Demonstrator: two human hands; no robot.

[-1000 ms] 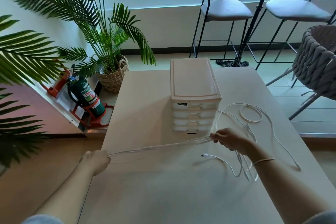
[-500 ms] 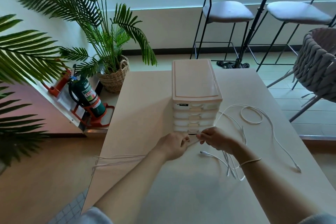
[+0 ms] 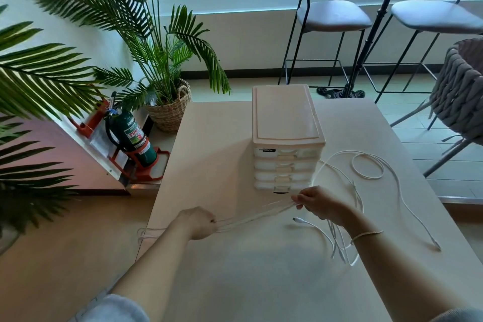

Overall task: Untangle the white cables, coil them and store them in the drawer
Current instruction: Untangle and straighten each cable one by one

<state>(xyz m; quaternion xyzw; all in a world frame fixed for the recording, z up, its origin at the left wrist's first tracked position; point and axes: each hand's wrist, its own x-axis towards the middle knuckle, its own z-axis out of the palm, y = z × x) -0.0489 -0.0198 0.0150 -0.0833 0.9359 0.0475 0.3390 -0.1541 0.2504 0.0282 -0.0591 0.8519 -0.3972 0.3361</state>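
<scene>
Cables (image 3: 254,218), white, stretched in a blurred bundle of several strands between two hands above the pale surface (image 3: 261,282); left hand (image 3: 196,223) curled into a fist round the strands near the surface's left edge, short loops of cable trailing out behind it past that edge; right hand (image 3: 317,204) pinching the other end of the stretched span between thumb and bent fingers, just in front of the drawer unit (image 3: 286,138); thin bracelet (image 3: 366,235) on the right wrist; beyond the right hand, more white cable loose on the surface: a wide arc rising beside the unit's right side, a small closed loop (image 3: 367,166) further right, one long strand running down to a plug end (image 3: 436,246) near the right edge, a bunch of hanging ends under the right wrist, and one connector (image 3: 297,220) lying between the two forearms; drawer unit white, upright, mid-surface, four shallow drawers all closed, a small dark label on the top drawer's front; off the surface, to the left, palm fronds, a potted palm in a woven basket (image 3: 170,110), a green fire extinguisher (image 3: 130,136) in a red stand; behind, two tall stools (image 3: 332,15) by the window; at right, a grey woven chair (image 3: 460,86).
</scene>
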